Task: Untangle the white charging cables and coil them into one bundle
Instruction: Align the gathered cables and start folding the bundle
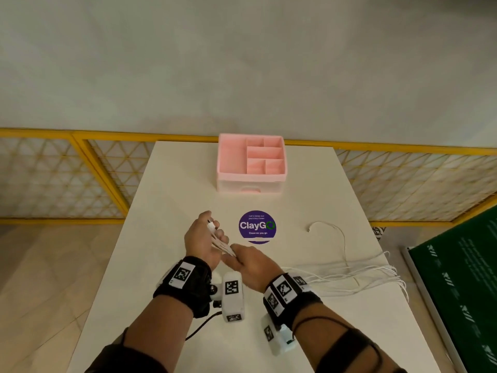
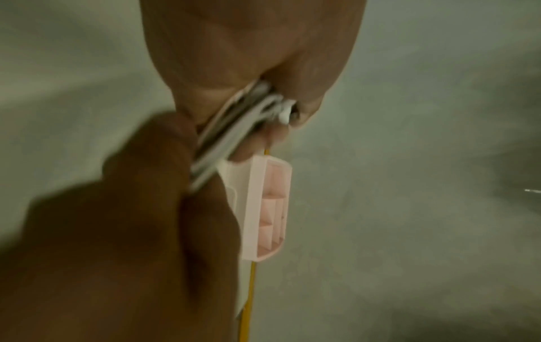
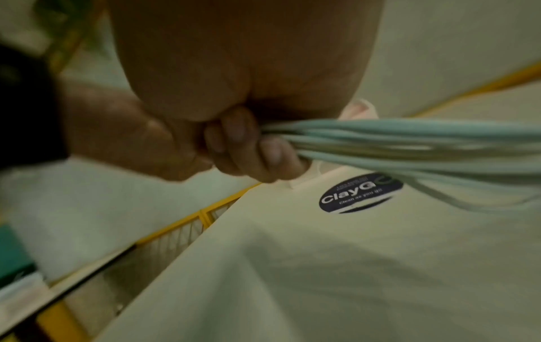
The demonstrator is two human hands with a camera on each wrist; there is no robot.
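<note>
Several strands of white charging cable (image 1: 344, 278) run from my two hands rightward across the white table (image 1: 166, 184) to its right edge. My left hand (image 1: 207, 238) grips the gathered strands (image 2: 234, 129), and a white plug end (image 1: 211, 226) sticks out above its fingers. My right hand (image 1: 242, 258) sits just right of the left one, fingers curled round the same strands (image 3: 380, 141). One loose cable end (image 1: 309, 229) lies on the table to the right of the sticker.
A pink compartment organiser (image 1: 251, 162) with a drawer stands at the table's far end. A purple round ClayGo sticker (image 1: 257, 226) lies just beyond my hands. A yellow lattice railing (image 1: 80, 170) flanks the table; a green board (image 1: 462, 286) leans at the right.
</note>
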